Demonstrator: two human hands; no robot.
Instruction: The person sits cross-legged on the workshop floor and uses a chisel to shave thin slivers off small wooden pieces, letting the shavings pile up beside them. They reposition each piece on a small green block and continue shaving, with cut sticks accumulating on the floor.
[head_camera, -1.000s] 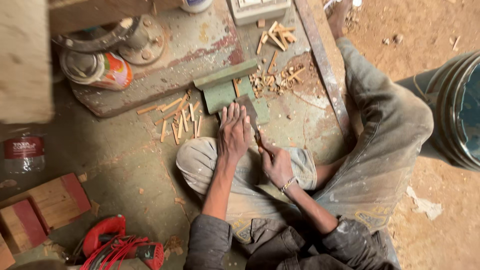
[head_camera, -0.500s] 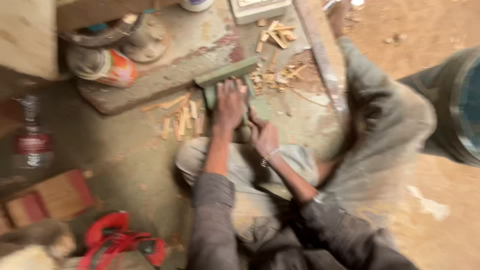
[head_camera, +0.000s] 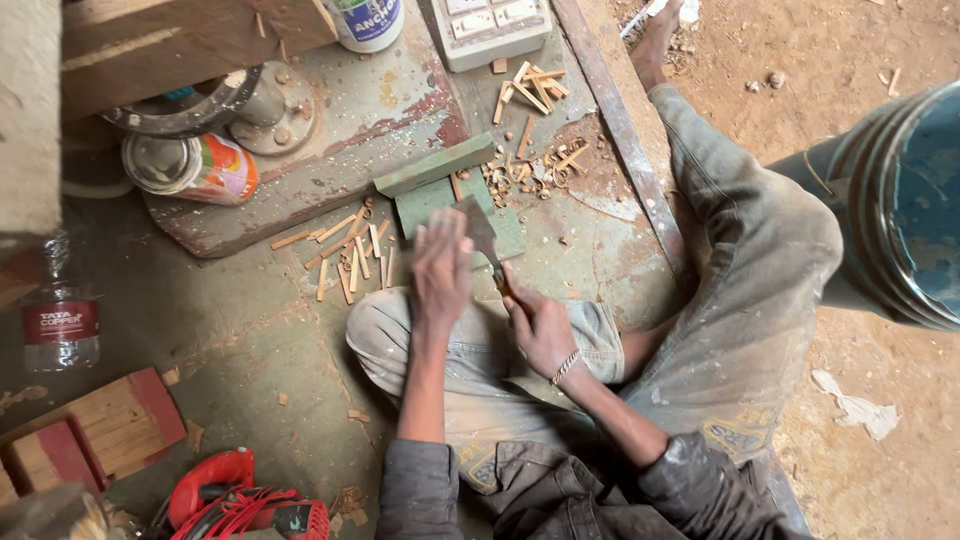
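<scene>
I sit cross-legged on a green-painted floor. My right hand (head_camera: 540, 328) grips the handle of a flat metal chisel (head_camera: 480, 232) whose blade points up over a green wooden board (head_camera: 432, 196). My left hand (head_camera: 442, 268) is blurred just left of the blade, fingers together, pressing down on something small I cannot make out. A green wooden strip (head_camera: 436, 166) lies along the board's far edge. Small cut wooden sticks (head_camera: 350, 252) lie scattered to the left of my left hand.
More wood chips (head_camera: 530, 150) lie beyond the board. A sideways paint can (head_camera: 195, 168), a metal flange (head_camera: 262, 110), a white tub (head_camera: 368, 22), a switch box (head_camera: 492, 28), a plastic bottle (head_camera: 60, 325), red-edged wood blocks (head_camera: 100, 432), a red power tool (head_camera: 235, 500) and a dark barrel (head_camera: 900, 200) surround me.
The view shifted slightly. My left hand moved down and toward me off the green board, and the chisel blade now shows beside it. My right hand stays on the handle.
</scene>
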